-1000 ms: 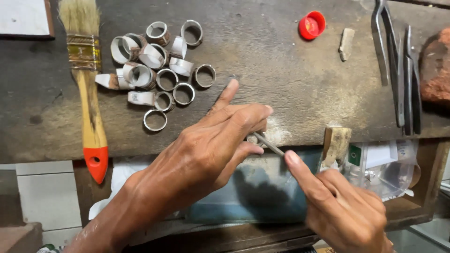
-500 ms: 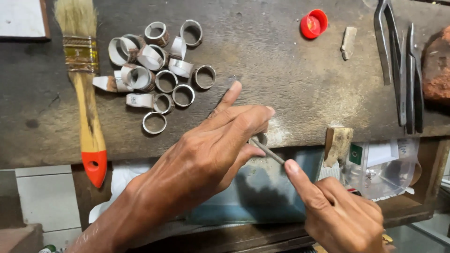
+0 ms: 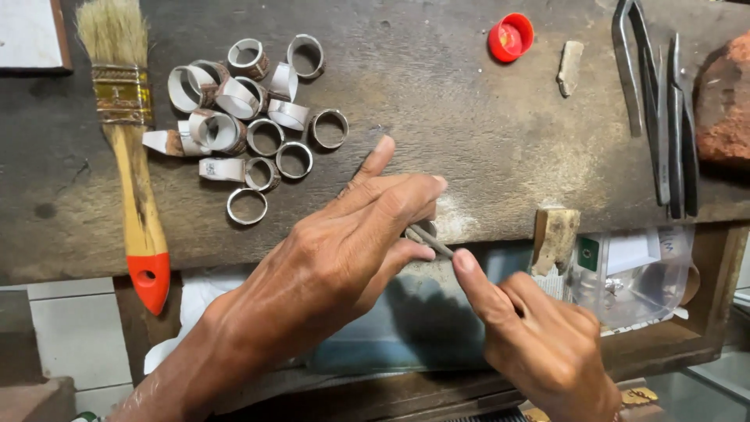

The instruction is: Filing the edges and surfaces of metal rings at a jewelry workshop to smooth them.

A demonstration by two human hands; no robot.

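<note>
My left hand (image 3: 344,250) rests on the front edge of the dark wooden bench (image 3: 469,117), with its fingers curled down over a small piece that they hide. Only its index finger stretches out. My right hand (image 3: 539,344) comes up from below the bench edge and grips a thin metal file (image 3: 430,238). The forefinger lies along the file. The file's tip runs in under the left fingertips. Pale dust marks the wood beside them.
Several silver rings (image 3: 250,117) lie in a heap at the back left, next to a paintbrush with a red-tipped handle (image 3: 129,156). A red cap (image 3: 510,37), tweezers (image 3: 656,109) and a reddish stone (image 3: 723,101) lie at the right. A wooden peg (image 3: 555,234) and a plastic bag (image 3: 633,273) sit at the front edge.
My right hand has slid the file a little to the left, further under the left fingertips. The left hand has stayed put.
</note>
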